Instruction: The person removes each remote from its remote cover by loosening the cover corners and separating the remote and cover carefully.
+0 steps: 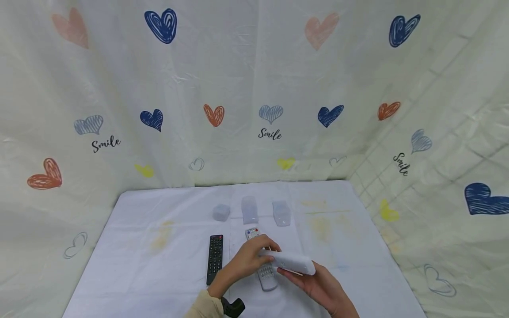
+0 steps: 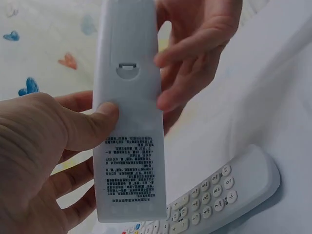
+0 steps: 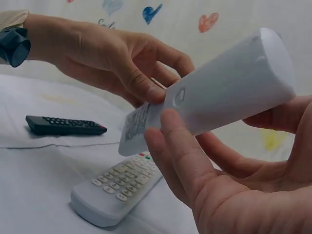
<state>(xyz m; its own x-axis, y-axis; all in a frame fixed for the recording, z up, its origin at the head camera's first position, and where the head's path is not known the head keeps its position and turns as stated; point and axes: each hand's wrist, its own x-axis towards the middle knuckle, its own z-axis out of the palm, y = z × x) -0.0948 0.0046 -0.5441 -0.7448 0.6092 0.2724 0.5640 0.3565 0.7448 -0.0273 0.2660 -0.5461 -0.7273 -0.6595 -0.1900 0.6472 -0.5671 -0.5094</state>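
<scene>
A white remote control (image 1: 293,262) is held above the table, its back turned up, with printed text and a battery cover latch visible in the left wrist view. My left hand (image 1: 254,257) grips the printed end, thumb on the back and fingers behind. At the other end, my right hand (image 1: 320,287) holds the remote by its sides, two fingertips against the near edge in the right wrist view. Below both hands a second white remote (image 3: 117,190) lies on the cloth, buttons up. A black remote (image 1: 215,258) lies left of it.
Three translucent, pale pieces stand or lie in a row at the back: a small one (image 1: 221,212), a taller one (image 1: 249,210) and another (image 1: 282,213). A white cloth (image 1: 139,247) covers the table. Heart-printed curtains (image 1: 238,79) enclose its back and sides.
</scene>
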